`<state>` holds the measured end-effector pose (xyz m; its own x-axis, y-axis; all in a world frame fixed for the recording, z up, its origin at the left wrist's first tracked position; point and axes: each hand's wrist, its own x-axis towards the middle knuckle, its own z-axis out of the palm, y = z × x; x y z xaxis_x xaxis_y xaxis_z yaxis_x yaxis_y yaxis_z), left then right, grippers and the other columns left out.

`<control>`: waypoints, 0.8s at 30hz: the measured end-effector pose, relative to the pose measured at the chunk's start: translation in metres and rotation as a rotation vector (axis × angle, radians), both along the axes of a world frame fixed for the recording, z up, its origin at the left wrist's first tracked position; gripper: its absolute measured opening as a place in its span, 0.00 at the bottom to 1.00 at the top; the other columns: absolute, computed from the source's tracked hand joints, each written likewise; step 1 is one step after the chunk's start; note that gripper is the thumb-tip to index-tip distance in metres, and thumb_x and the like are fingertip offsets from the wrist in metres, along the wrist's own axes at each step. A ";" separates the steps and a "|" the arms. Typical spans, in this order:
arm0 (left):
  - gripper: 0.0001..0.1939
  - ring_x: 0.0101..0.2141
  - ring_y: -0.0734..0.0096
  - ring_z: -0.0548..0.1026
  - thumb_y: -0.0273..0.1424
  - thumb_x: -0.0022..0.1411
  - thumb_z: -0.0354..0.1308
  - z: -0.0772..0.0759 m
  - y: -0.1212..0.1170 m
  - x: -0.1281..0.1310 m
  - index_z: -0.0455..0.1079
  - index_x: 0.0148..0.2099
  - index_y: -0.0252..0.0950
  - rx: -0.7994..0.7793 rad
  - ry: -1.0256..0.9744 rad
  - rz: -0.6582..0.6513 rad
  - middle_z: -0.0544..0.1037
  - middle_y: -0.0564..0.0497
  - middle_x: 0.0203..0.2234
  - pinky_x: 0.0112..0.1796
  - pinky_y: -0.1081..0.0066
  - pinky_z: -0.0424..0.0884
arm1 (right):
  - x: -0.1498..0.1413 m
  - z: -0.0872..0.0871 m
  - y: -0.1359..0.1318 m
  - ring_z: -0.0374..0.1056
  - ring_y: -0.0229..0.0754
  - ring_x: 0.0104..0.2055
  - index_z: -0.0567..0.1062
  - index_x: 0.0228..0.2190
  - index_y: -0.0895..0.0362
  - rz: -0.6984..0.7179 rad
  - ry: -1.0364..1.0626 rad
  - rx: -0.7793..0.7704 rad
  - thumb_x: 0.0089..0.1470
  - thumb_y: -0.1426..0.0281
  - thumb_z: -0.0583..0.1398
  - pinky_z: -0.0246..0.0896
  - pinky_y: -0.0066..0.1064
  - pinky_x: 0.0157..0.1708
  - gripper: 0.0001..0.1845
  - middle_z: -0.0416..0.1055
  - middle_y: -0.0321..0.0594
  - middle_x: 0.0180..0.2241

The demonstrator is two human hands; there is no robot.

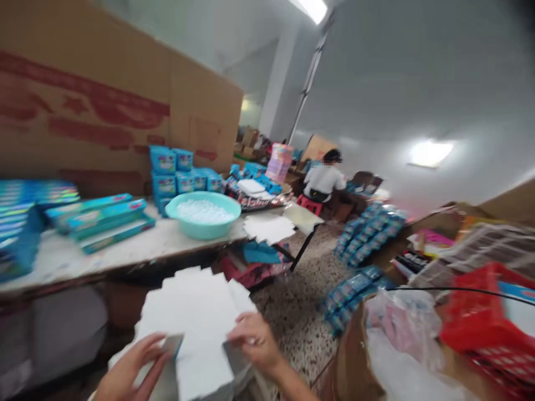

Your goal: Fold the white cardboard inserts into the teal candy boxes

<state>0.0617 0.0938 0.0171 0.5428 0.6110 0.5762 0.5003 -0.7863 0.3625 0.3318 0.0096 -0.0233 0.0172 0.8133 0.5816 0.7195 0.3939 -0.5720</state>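
A stack of flat white card pieces with stepped, notched edges [192, 303] lies low in front of me. At its near left side, my left hand [134, 367] is closed, its thumb and fingers pinching a raised flap of white card [172, 346] with a blue edge. My right hand [257, 342] bends its fingers over the right side of the near card, by a greyish folded-up flap [234, 359]. Both hands appear to grip the same top card, whose middle [203, 367] lies between them. Blur hides the exact fingertip contact.
A worktable [121, 253] carries a turquoise basin of small white pieces [204, 223], teal boxes [108, 217] and stacked blue packets [165, 172]. To the right are a red crate [472, 312], plastic bags [401, 328] and blue packs [355, 295]. Further off, a person [324, 181] sits.
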 end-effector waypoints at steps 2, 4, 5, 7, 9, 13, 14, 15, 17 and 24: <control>0.11 0.35 0.66 0.77 0.34 0.63 0.51 0.006 -0.016 0.002 0.71 0.46 0.43 0.094 0.004 -0.074 0.80 0.50 0.36 0.37 0.70 0.73 | 0.001 0.010 -0.012 0.68 0.39 0.32 0.79 0.36 0.51 0.082 -0.075 -0.022 0.58 0.64 0.56 0.61 0.34 0.40 0.11 0.78 0.35 0.28; 0.12 0.32 0.70 0.75 0.27 0.65 0.48 0.009 -0.024 0.010 0.70 0.47 0.38 0.167 0.112 -0.171 0.78 0.50 0.31 0.35 0.71 0.71 | -0.002 0.014 -0.016 0.66 0.38 0.33 0.77 0.40 0.50 0.153 -0.247 -0.011 0.58 0.68 0.57 0.57 0.34 0.38 0.10 0.78 0.34 0.31; 0.13 0.32 0.70 0.74 0.24 0.65 0.47 0.008 -0.025 0.015 0.70 0.47 0.37 0.206 0.188 -0.231 0.78 0.50 0.30 0.35 0.71 0.71 | -0.005 0.013 -0.018 0.64 0.39 0.34 0.77 0.42 0.49 0.157 -0.329 -0.012 0.58 0.70 0.57 0.54 0.34 0.37 0.11 0.78 0.34 0.32; 0.13 0.31 0.69 0.73 0.22 0.65 0.47 0.004 -0.027 0.021 0.69 0.48 0.34 0.270 0.336 -0.312 0.76 0.50 0.28 0.36 0.68 0.70 | -0.015 0.011 -0.019 0.63 0.40 0.35 0.75 0.45 0.48 0.114 -0.441 -0.018 0.58 0.71 0.58 0.51 0.35 0.37 0.14 0.77 0.34 0.32; 0.12 0.33 0.67 0.72 0.22 0.64 0.49 0.000 -0.028 0.023 0.68 0.48 0.32 0.303 0.457 -0.344 0.76 0.50 0.28 0.38 0.66 0.69 | -0.024 0.009 -0.019 0.62 0.40 0.36 0.72 0.48 0.49 0.076 -0.467 -0.015 0.58 0.72 0.58 0.49 0.35 0.39 0.16 0.76 0.34 0.30; 0.14 0.42 0.65 0.70 0.27 0.64 0.51 0.000 -0.033 0.018 0.65 0.52 0.36 0.253 0.590 -0.338 0.75 0.50 0.33 0.52 0.60 0.60 | -0.028 0.010 -0.017 0.64 0.39 0.36 0.74 0.43 0.52 -0.005 -0.349 -0.032 0.59 0.69 0.58 0.46 0.35 0.43 0.10 0.75 0.33 0.27; 0.16 0.45 0.64 0.69 0.32 0.65 0.52 0.002 -0.035 0.017 0.64 0.54 0.37 0.219 0.610 -0.333 0.75 0.49 0.36 0.55 0.58 0.56 | -0.027 0.011 -0.017 0.64 0.38 0.36 0.75 0.39 0.52 -0.026 -0.320 -0.041 0.59 0.68 0.58 0.46 0.35 0.43 0.07 0.74 0.33 0.27; 0.21 0.47 0.63 0.68 0.38 0.64 0.53 0.003 -0.037 0.015 0.63 0.56 0.37 0.182 0.627 -0.331 0.75 0.48 0.40 0.57 0.56 0.53 | -0.026 0.012 -0.017 0.64 0.38 0.35 0.76 0.34 0.52 -0.033 -0.308 -0.047 0.58 0.67 0.59 0.45 0.35 0.42 0.05 0.74 0.32 0.26; 0.35 0.52 0.56 0.64 0.51 0.58 0.54 0.004 -0.041 0.013 0.59 0.61 0.36 0.116 0.660 -0.329 0.72 0.44 0.47 0.59 0.52 0.48 | -0.027 0.015 -0.016 0.63 0.38 0.34 0.76 0.30 0.52 0.002 -0.346 -0.044 0.58 0.67 0.59 0.45 0.35 0.41 0.07 0.73 0.32 0.24; 0.50 0.53 0.49 0.61 0.59 0.51 0.54 0.008 -0.045 0.018 0.52 0.64 0.28 0.030 0.758 -0.290 0.68 0.38 0.51 0.58 0.49 0.49 | -0.030 0.036 -0.005 0.59 0.41 0.31 0.79 0.33 0.52 0.136 -0.387 -0.021 0.59 0.70 0.57 0.54 0.34 0.36 0.10 0.72 0.35 0.22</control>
